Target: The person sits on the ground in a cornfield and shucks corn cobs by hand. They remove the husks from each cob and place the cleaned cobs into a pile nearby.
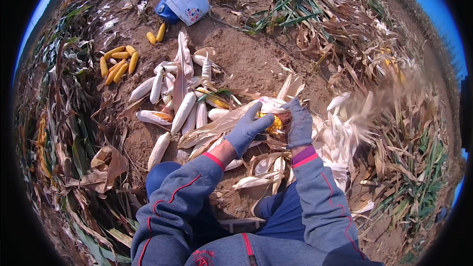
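My left hand (249, 127), in a grey glove, grips a partly husked ear of corn (272, 123) just beyond my knees. Yellow kernels show at its exposed end, beside brown silk (285, 118). At the ear's far right side, my gloved right hand (300, 125) pinches the pale husk (275, 102); its fingers partly hide the contact. To the left of my hands lies a heap of ears in whitish husks (183, 112). One half-opened ear (213, 99) there shows yellow kernels.
Bare yellow cobs (120, 66) lie in a group at left, with two more cobs (160, 32) near a blue and white bag (188, 3). Stripped husks (336, 140) pile at right. Cut corn stalks (288, 0) border the brown soil (240, 51).
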A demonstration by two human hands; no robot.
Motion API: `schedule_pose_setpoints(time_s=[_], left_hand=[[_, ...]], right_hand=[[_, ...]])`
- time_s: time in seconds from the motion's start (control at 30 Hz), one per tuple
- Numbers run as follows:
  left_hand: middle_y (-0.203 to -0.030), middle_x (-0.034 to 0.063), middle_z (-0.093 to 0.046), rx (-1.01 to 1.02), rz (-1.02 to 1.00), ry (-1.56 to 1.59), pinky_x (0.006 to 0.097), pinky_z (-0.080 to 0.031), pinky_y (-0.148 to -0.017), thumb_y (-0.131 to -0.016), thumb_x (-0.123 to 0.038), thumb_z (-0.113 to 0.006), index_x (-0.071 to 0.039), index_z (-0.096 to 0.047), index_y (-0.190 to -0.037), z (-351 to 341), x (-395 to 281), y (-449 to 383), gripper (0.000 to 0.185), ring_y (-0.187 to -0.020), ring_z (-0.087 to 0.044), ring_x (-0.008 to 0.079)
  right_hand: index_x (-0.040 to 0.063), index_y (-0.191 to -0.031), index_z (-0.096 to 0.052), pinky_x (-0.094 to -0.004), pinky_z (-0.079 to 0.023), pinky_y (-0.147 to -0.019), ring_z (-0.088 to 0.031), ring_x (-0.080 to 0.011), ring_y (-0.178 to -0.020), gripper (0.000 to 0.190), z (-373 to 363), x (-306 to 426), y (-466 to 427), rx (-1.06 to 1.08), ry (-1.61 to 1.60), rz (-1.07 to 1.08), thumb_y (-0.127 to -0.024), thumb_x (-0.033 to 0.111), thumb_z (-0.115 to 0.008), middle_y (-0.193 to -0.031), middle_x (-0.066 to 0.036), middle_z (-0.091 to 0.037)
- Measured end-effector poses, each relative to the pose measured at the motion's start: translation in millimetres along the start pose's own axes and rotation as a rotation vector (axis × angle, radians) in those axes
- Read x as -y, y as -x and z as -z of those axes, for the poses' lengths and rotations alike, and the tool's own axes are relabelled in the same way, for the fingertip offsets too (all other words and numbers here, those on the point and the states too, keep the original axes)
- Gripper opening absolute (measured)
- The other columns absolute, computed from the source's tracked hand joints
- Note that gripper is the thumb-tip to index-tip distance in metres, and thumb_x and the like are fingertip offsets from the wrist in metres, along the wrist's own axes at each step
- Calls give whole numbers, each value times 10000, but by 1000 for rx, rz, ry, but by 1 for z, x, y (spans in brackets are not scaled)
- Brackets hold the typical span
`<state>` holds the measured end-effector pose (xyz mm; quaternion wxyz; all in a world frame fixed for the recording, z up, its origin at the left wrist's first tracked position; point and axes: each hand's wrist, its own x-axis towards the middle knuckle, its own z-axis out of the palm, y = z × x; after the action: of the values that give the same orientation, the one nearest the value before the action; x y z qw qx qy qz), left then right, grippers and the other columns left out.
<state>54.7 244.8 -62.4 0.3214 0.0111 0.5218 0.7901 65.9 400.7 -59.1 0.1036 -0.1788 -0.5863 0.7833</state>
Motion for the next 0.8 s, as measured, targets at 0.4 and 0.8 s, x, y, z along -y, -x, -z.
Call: schedule_pose_setpoints(time_s=[0.4, 0.8], left_hand=[[-1197, 142, -515, 103, 56, 237, 349, -522, -813, -772, -62, -711, -52, -239, -1394, -3, -3, 3, 781, -1039, -569, 217], [-1143, 82, -580, 55, -22, -308, 302, -441, -906, -595, -57, -779, -15, -414, -1317, -4, -2, -6, 811, -1012, -558, 163]], right_hand=[[-4, -835, -655, -336, -479, -599, -617, -161, -659, 344, -7, -8, 14, 150, 257, 81, -950, 282, -502, -713, -115, -643], [33, -844, -625, -292, -471, -648, -586, -146, -714, 316, 2, 11, 16, 173, 176, 109, -966, 283, -475, -776, -72, -614]])
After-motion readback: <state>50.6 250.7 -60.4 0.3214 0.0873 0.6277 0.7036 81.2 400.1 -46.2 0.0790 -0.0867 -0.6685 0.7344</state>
